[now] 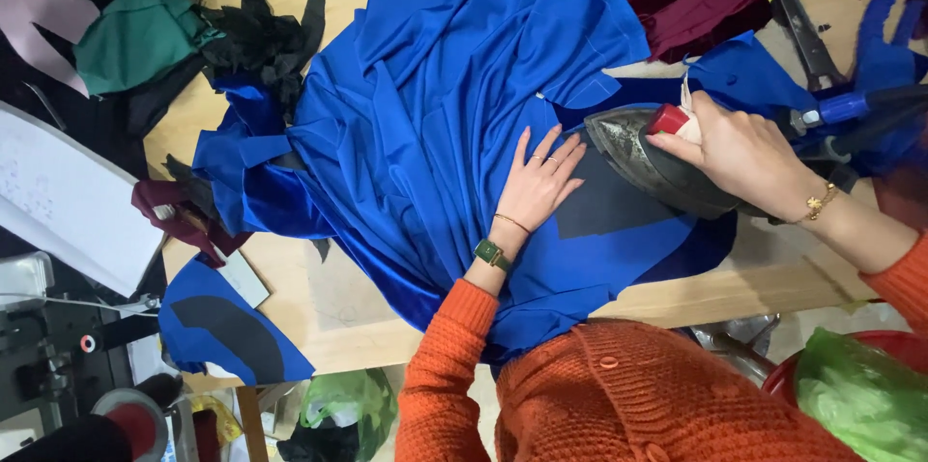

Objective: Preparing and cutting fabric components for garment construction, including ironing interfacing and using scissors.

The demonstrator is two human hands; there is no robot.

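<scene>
The left hand (537, 182) lies flat, its grip spread, on the blue fabric (435, 124) heaped over the middle of the wooden surface (725, 293), fingertips on the edge of a dark interfacing patch (604, 206) near the front edge. The right hand (739, 155) has its grip wrapped shut on the handle of the iron (643, 162), whose soleplate rests on that patch's far side. Judging by this, pressing is under way: the patch looks flat but partly uncovered by the iron, while most of the fabric towards the far edge lies rumpled
</scene>
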